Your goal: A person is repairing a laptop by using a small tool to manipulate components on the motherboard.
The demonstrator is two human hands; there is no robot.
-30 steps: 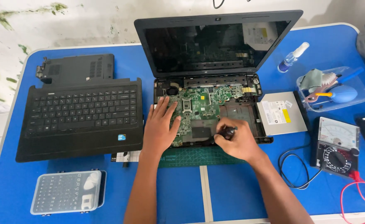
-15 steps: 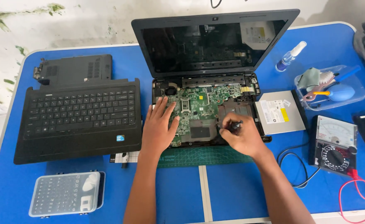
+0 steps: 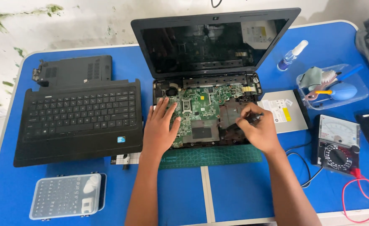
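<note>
Circuitry fills the opened black laptop (image 3: 205, 83) in front of me, its green motherboard (image 3: 201, 109) bare where the keyboard deck was lifted off. My left hand (image 3: 159, 129) lies flat, fingers spread, on the board's left edge. My right hand (image 3: 257, 132) is clamped around a slim black-handled screwdriver (image 3: 245, 121), its tip down on the dark right-hand part of the chassis. The laptop sits on a green cutting mat (image 3: 218, 155) on the blue table (image 3: 234, 192). The detached black keyboard panel (image 3: 77, 121) lies to the left, a silver optical drive (image 3: 287, 111) just right of the laptop, and an analogue multimeter (image 3: 337, 144) beyond it.
</note>
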